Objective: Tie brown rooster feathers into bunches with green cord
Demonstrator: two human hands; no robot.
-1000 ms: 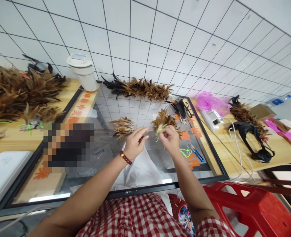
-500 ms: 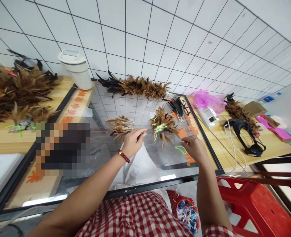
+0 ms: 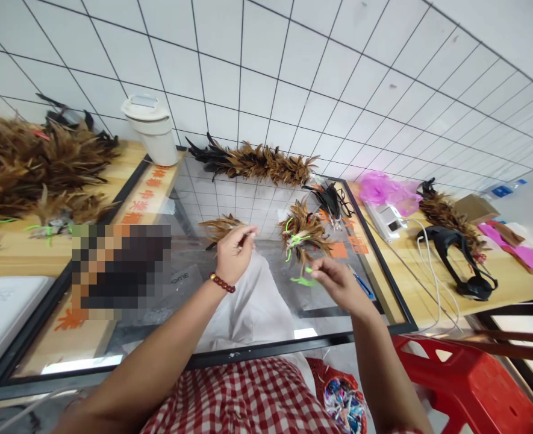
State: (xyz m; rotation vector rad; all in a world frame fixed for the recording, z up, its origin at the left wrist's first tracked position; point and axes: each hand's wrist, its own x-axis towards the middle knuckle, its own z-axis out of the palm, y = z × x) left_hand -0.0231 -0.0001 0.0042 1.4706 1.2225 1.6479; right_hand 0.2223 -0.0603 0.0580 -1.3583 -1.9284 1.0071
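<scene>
My right hand (image 3: 336, 283) pinches a bright green string (image 3: 305, 279) between thumb and fingertips, above the glass tabletop (image 3: 194, 313). My left hand (image 3: 234, 253) has thumb and fingers drawn together; whether something small is between them I cannot make out. Partly hidden behind that hand lies a small bundle of brown feathers (image 3: 218, 227). To the right, near my right hand, lies a second pile of feather bundles (image 3: 306, 229) with green ties around their pale quill ends. A blue cutter knife (image 3: 363, 282) lies beside my right wrist.
A long brown feather strip (image 3: 261, 163) lies along the tiled wall, with black feathers (image 3: 332, 199) at its right end. A white lidded cup (image 3: 153, 129) stands at the back left by a large feather heap (image 3: 35, 160). Right: a black headset (image 3: 458, 262), white device (image 3: 388, 222), red stool (image 3: 474, 380).
My right hand has picked up the green string from the glass and moved left with it. The left hand has shifted slightly left, over the small feather bundle. The blue cutter is now uncovered.
</scene>
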